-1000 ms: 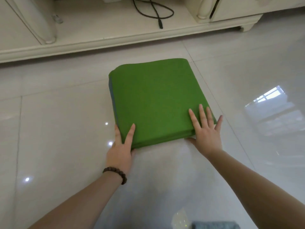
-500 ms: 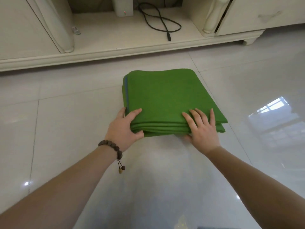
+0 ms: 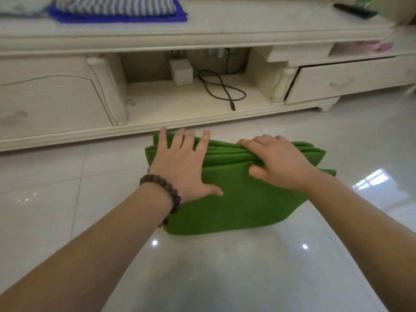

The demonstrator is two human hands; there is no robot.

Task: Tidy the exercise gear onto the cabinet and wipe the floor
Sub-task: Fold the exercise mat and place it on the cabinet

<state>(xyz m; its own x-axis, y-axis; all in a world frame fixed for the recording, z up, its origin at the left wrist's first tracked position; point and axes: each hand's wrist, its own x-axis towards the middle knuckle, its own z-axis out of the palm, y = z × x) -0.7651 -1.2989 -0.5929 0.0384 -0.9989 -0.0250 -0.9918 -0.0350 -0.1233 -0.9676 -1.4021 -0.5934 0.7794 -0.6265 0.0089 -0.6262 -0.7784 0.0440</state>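
Head-camera view looks down at a folded green foam exercise mat held up on edge above the glossy white tiled floor, just in front of a long cream wooden cabinet. On the mat's left side the left hand, with a dark brown beaded bracelet on its wrist, lies flat against the near face, fingers straight and spread over the top edge and thumb stretched along the fabric. At the top right edge the right hand grips the stacked layers, fingers curled over them and thumb pressing the near face. In the cabinet's open middle bay stand a small white box with a red light and a looped black cable. On the cabinet top, at the left, a blue cloth lies under a grey-and-white striped cushion.
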